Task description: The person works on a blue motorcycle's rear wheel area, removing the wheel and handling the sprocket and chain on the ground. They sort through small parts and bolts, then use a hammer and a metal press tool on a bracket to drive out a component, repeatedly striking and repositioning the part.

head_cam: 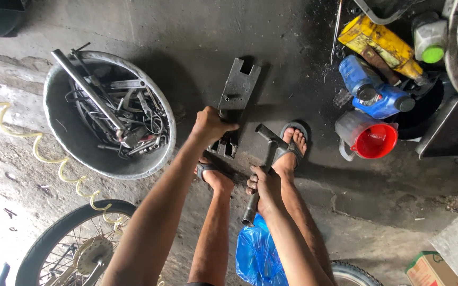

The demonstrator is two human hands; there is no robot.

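The left hand (209, 126) is clenched around the near end of a dark, flat steel bracket plate (238, 87) with a square notch at its far end; the plate lies on the stained concrete floor (197, 37) and stretches away from the person, its near part between the two sandalled feet. The right hand (265, 186) is closed around the shaft of a dark metal T-handled wrench (264, 159), which slants from beside the blue plastic bag (255, 254) up toward the right foot (290, 151), its crossbar lying just beside the toes. The left foot (216, 177) rests near the plate's lower end. To the left sits a round grey metal basin (62, 127) filled with spanners, rods and other loose tools. A coiled pale yellow air hose (54, 161) runs across the floor toward a spoked motorcycle wheel (75, 246) at the bottom edge. To the right stand a red-lined plastic jug (369, 137), a blue plastic oil bottle (375, 90), and a dirty yellow canister (380, 39).
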